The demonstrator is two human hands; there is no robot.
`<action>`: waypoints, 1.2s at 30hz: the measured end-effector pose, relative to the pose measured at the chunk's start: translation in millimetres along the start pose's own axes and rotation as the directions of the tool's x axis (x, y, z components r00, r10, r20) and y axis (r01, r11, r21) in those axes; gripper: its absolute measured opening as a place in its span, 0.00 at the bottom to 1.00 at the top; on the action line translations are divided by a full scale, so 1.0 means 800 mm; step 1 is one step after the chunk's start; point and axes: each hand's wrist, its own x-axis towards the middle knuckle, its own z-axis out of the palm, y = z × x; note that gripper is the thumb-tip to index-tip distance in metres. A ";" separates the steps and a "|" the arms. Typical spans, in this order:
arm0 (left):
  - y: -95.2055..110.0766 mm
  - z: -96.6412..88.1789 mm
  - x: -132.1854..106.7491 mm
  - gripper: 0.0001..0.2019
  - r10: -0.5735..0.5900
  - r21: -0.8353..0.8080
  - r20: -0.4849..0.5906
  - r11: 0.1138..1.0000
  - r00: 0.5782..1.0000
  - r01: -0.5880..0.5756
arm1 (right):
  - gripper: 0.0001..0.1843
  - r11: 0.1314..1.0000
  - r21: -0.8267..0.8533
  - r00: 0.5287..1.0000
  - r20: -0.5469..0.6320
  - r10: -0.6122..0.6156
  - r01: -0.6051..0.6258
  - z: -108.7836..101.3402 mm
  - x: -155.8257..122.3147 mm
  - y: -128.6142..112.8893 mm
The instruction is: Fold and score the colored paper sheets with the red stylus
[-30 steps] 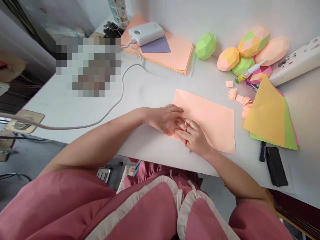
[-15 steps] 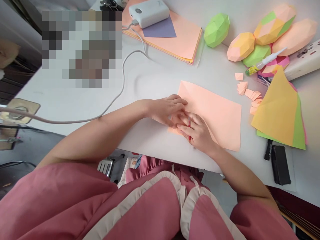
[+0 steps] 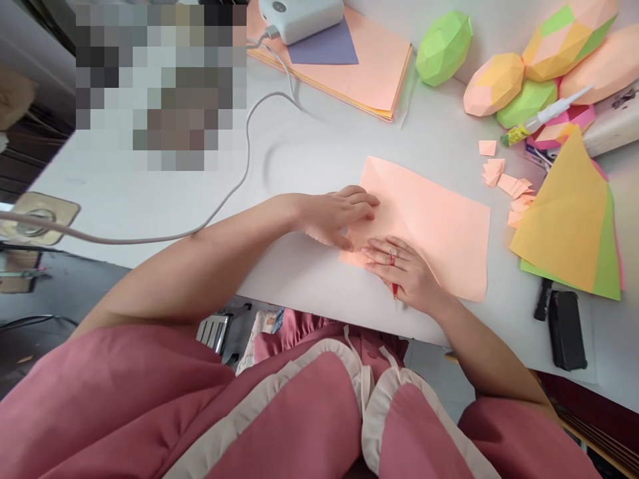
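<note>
A peach paper sheet [image 3: 444, 233] lies on the white desk, its left part under my hands. My left hand [image 3: 339, 214] rests at the sheet's left edge, palm down, with fingers spread and nothing in them. My right hand [image 3: 402, 269] lies lower on the sheet, its fingers stretched toward the left. A slim red pen-like tool [image 3: 395, 291] is threaded between the right fingers; parts of it are hidden, so its exact kind does not show. A gap separates the two hands.
Small peach paper pieces [image 3: 519, 186] lie right of the sheet, near yellow and green paper [image 3: 559, 206] and a black case [image 3: 567, 329]. Faceted paper shapes [image 3: 494, 84] and a glue bottle [image 3: 544, 118] sit behind. A white cable [image 3: 247, 143] crosses the desk's left side.
My right hand has moved right and slightly down, away from my left hand, and its fingers have flattened onto the sheet. The red tool moved with it. My left hand stays nearly in place.
</note>
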 end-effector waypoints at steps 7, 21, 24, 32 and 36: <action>0.002 -0.006 -0.001 0.40 -0.023 0.031 0.068 0.999 0.997 0.021 | 0.17 0.999 0.031 0.998 -0.046 -0.044 0.045 0.002 0.003 0.002; 0.008 -0.010 -0.003 0.14 0.004 -0.004 0.066 1.000 0.998 -0.004 | 0.17 0.998 0.068 0.997 -0.071 -0.010 0.015 0.004 0.000 0.004; 0.011 -0.011 -0.005 0.14 -0.022 -0.017 0.072 1.000 0.997 0.023 | 0.18 0.997 0.071 0.997 -0.079 -0.013 0.018 0.004 0.000 0.005; 0.009 -0.010 -0.006 0.14 -0.008 0.008 0.061 1.000 0.998 0.008 | 0.18 0.998 0.068 0.999 -0.047 0.003 0.000 0.003 0.002 0.005; 0.011 -0.011 -0.007 0.14 -0.011 0.012 0.065 1.000 0.998 0.010 | 0.17 0.998 0.062 0.999 -0.048 -0.006 0.009 0.002 0.002 0.005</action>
